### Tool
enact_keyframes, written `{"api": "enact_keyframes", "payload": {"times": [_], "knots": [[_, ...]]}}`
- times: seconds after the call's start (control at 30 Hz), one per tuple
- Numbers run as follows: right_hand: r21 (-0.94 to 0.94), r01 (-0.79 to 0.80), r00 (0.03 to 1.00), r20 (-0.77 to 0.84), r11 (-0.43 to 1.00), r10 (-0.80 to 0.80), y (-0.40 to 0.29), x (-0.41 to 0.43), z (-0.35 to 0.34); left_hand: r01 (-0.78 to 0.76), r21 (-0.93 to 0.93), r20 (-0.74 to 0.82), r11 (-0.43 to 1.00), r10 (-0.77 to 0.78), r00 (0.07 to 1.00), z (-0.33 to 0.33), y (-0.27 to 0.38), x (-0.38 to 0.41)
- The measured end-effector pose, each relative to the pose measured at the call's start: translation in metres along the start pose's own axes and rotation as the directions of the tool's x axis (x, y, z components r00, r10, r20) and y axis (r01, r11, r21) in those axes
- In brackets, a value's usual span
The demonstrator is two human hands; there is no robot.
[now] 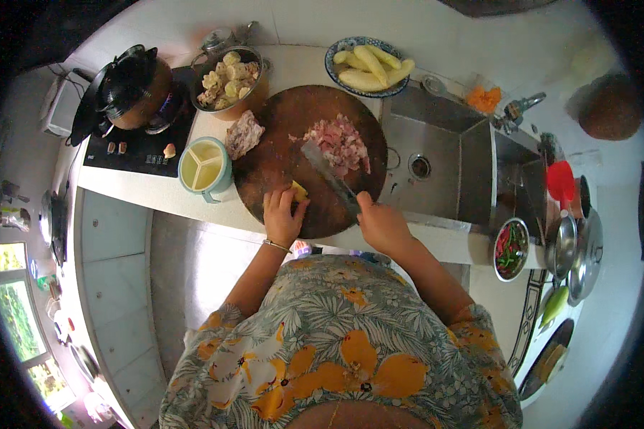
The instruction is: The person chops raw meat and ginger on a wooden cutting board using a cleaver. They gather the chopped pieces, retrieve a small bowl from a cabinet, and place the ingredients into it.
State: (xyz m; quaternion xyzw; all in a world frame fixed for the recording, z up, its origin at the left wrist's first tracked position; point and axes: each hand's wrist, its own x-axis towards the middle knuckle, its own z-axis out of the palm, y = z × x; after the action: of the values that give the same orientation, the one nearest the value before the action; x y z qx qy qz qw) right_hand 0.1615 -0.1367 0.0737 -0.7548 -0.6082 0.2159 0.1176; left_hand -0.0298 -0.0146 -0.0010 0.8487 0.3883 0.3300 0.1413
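Observation:
A round wooden chopping board point(279, 128) lies on the counter before me. My left hand point(284, 215) holds a small yellow piece of food point(299, 191) against the board near its front edge. My right hand point(383, 224) grips the handle of a cleaver point(330, 177), whose blade points away to the left, its far end beside a heap of chopped raw meat point(338, 142). At the board's left edge sits a pale, crumpled piece of meat or fat point(244, 135), partly over the counter.
Left are a lidded divided container point(206, 163), a metal pot of cut food point(231, 80) and a dark pot point(134, 88) over a lit burner. A patterned bowl point(333, 61) holds peeled yellow vegetables. Right are a steel sink point(429, 139) and a bowl of chillies point(511, 249).

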Motion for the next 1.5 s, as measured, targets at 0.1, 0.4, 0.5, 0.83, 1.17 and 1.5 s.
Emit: {"api": "enact_keyframes", "payload": {"times": [0.1, 0.4, 0.5, 0.83, 1.17, 1.5], "knots": [[-0.118, 0.053, 0.993, 0.111, 0.992, -0.04, -0.019, 0.003, 0.006, 0.033, 0.027, -0.101, 0.999, -0.03, 0.994, 0.004, -0.002, -0.005], [-0.128, 0.129, 0.977, 0.187, 0.983, -0.104, -0.05, -0.005, -0.017, -0.077, -0.048, -0.117, 0.996, 0.071, 0.991, 0.018, -0.018, -0.003], [-0.143, 0.042, 0.963, 0.269, 0.989, -0.002, -0.054, 0.002, -0.01, -0.055, -0.088, -0.114, 0.995, 0.045, 0.992, 0.018, -0.022, -0.003], [-0.2, 0.114, 0.979, 0.19, 0.973, -0.075, -0.055, 0.061, 0.025, -0.041, -0.132, -0.129, 0.99, 0.024, 0.991, 0.013, -0.019, 0.0], [-0.196, 0.131, 0.986, 0.129, 0.972, -0.107, -0.056, 0.051, 0.035, -0.02, -0.154, -0.13, 0.988, 0.0, 0.992, 0.017, -0.022, -0.002], [-0.218, 0.15, 0.976, 0.189, 0.964, -0.109, -0.056, 0.039, 0.009, -0.024, -0.164, -0.115, 0.986, 0.005, 0.993, 0.021, -0.023, -0.008]]}}
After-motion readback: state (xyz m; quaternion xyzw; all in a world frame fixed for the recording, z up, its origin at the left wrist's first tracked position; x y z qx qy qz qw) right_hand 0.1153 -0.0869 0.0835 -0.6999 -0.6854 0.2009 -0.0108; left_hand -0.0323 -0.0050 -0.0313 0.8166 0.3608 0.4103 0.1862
